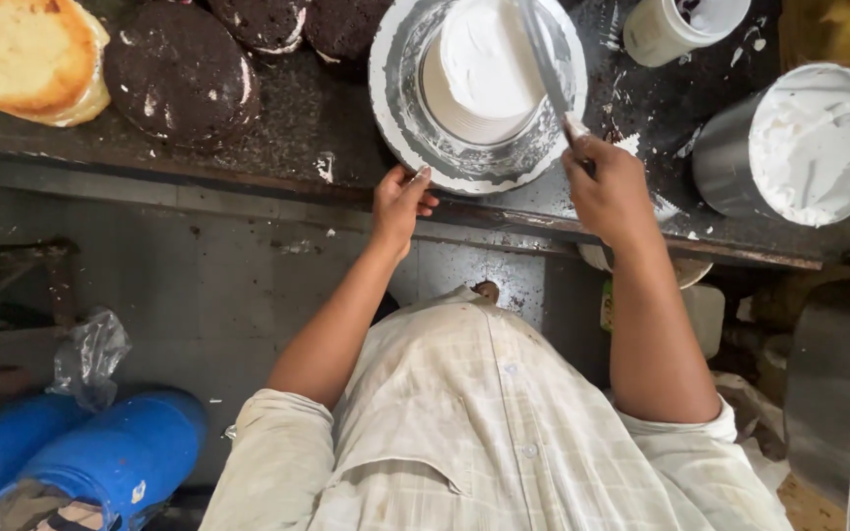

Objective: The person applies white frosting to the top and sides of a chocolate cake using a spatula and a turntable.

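Observation:
A round cake coated in white cream (484, 64) stands on a round silver turntable (415, 138) at the dark counter's front edge. My right hand (610, 192) is closed around the handle of a long metal spatula (545, 61), whose blade lies against the right side of the cake. My left hand (400, 205) rests its fingertips on the near rim of the turntable, holding nothing.
Dark chocolate cake layers (179, 69) and a golden sponge (27, 54) lie at the counter's left. A steel bowl of white cream (809, 143) and a white cup (676, 25) stand at the right. Blue drums (110, 457) sit on the floor below left.

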